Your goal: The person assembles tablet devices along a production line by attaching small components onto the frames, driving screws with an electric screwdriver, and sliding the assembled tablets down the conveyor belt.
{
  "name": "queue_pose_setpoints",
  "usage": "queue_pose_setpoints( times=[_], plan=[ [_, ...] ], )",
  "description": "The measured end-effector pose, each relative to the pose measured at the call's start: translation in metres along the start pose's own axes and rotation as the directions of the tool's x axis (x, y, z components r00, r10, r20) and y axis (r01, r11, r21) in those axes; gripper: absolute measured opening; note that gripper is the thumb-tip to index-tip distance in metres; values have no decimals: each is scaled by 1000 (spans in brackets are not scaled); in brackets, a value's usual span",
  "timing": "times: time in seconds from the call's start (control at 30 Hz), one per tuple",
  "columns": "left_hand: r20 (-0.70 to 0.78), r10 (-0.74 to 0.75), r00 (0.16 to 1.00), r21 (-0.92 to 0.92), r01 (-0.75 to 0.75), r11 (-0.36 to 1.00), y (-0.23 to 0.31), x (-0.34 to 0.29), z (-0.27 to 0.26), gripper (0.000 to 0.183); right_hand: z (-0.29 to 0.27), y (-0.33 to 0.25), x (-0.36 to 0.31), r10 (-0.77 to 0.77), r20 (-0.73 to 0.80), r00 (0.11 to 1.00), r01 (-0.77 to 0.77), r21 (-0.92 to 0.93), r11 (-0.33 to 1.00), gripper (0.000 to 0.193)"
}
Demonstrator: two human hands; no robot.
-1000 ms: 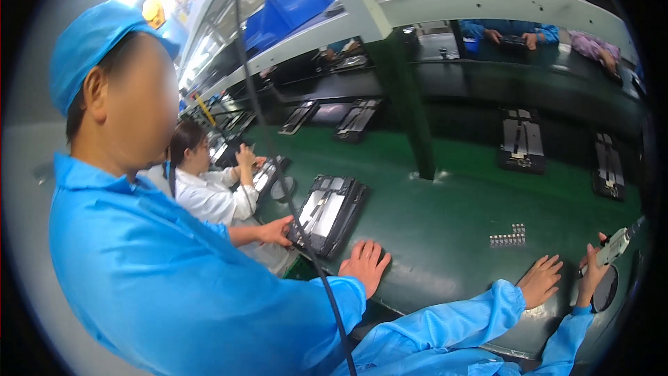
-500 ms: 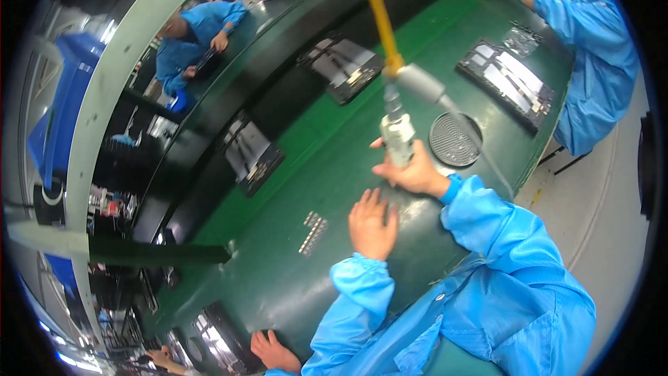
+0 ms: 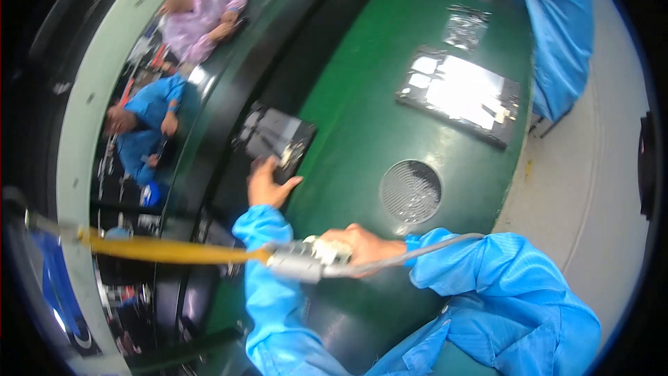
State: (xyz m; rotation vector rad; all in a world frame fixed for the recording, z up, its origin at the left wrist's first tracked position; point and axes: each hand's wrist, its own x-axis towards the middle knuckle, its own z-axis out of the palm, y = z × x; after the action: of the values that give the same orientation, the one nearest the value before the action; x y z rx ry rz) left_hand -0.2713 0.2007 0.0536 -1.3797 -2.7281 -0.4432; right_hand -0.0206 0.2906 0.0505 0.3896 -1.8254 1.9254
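My left hand (image 3: 268, 186) reaches across to a flat black electronic unit (image 3: 273, 132) with grey panels, which looks like an opened laptop base. Its fingertips are at the near edge of that unit, the thumb stretched apart; whether they press on it I cannot tell. My right hand (image 3: 365, 247) is wrapped round an electric screwdriver (image 3: 330, 251), a pale-bodied tool on a yellow cord (image 3: 174, 247) with a grey cable (image 3: 396, 259). The screwdriver lies above my left forearm, and its tip is hidden.
A round grooved dish (image 3: 410, 191) sits on the green table (image 3: 348, 146). Beyond it are another opened unit (image 3: 459, 94) and a clear bag of small parts (image 3: 466, 26). A co-worker's blue sleeve (image 3: 563, 21) is at the far right; others sit across at the left.
The view has turned. My left hand has gone from the tabletop to the far unit's edge. My right hand has drawn the screwdriver closer, and its yellow cord now stretches leftward.
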Motion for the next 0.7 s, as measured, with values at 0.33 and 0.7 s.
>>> queue_pose_setpoints(
  times=[0.33, 0.7],
  plan=[
    [-207, 80, 975, 237, -30, 971, -8, -34, -11, 65, 2, -2, -3, 105, 29, 994, -108, 141, 984, 31],
    [-214, 42, 976, 200, 2, 980, 137, -244, -10, 57, -38, -13, 24, -24, -124, 992, 22, -20, 1000, 30]
  ],
)
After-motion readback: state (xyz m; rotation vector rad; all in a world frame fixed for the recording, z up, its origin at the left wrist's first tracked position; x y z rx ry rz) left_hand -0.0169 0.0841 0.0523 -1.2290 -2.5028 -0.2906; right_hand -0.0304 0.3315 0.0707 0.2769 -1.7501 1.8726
